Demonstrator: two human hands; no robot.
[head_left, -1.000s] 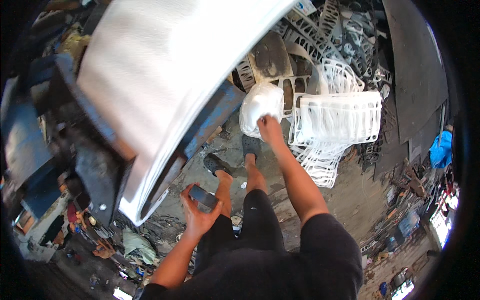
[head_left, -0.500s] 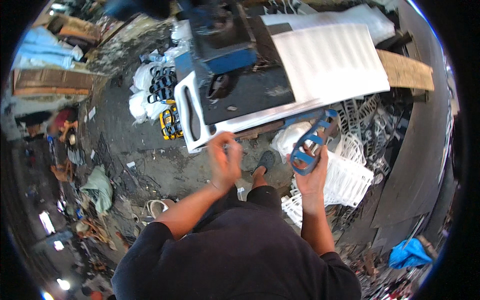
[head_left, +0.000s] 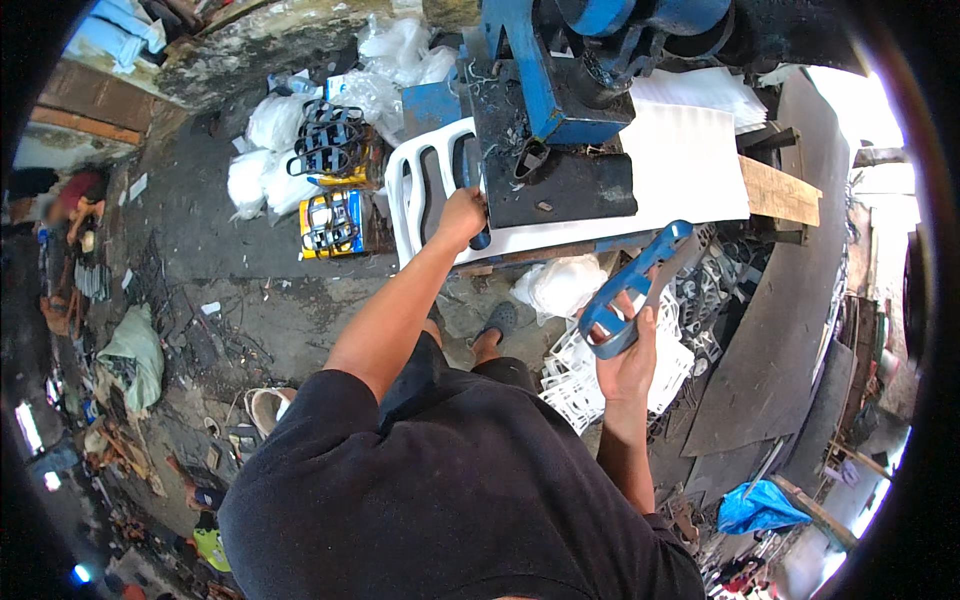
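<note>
From here I see the right hand [head_left: 628,368] grasping 1 hollow blue frame [head_left: 622,284] at 3 o'clock; near 12 the left hand [head_left: 462,216] curls at a dark blue piece [head_left: 481,240] on the white sheet [head_left: 690,165], beside the black plate [head_left: 585,190], gripping or merely touching, I cannot tell

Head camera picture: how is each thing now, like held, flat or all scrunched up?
Right hand: closed around the blue frame
Blue open frame: held up, tilted
Left hand: at the black slab's left edge, grip unclear
Black slab: lying on the white sheet
White sheet: slots cut through its left end
Grey clog: worn
Green sack: crumpled
Blue plastic sheet: crumpled
</note>
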